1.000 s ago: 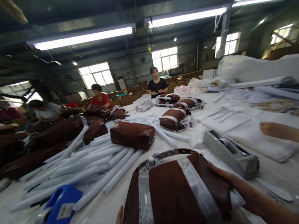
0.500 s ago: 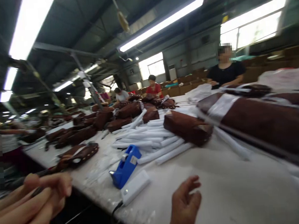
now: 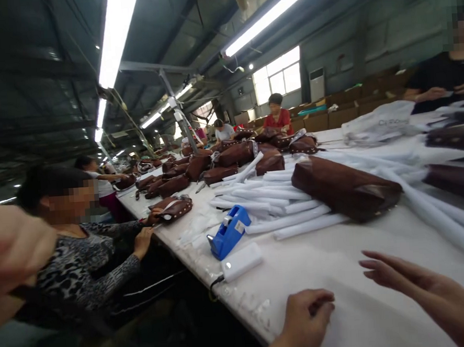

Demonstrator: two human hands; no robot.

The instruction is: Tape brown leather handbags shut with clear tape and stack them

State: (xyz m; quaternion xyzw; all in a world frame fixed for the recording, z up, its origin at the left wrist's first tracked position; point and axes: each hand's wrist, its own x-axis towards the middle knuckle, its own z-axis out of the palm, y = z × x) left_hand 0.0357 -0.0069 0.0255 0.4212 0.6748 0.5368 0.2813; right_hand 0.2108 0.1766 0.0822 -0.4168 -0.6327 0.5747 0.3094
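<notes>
My left hand is over the pale tabletop near its front edge, fingers loosely curled and the thumb a little apart, with nothing visible in it. To its right, my right hand reaches in from the side, fingers stretched out and holding nothing. Beyond both hands lies a stuffed brown leather bag on its side. It rests beside a heap of white rolls. A blue tape dispenser stands left of the heap, with a white box with a cord just in front of it.
More brown bags are piled along the table. Clear plastic lies at the back right. At left a co-worker in a patterned top handles a studded bag. Another person's blurred hand is close at the left edge.
The view has swung left, bringing the seated co-worker into sight. My right hand has come into view. My left hand's fingers are more curled. The large brown bag at right has mostly left view.
</notes>
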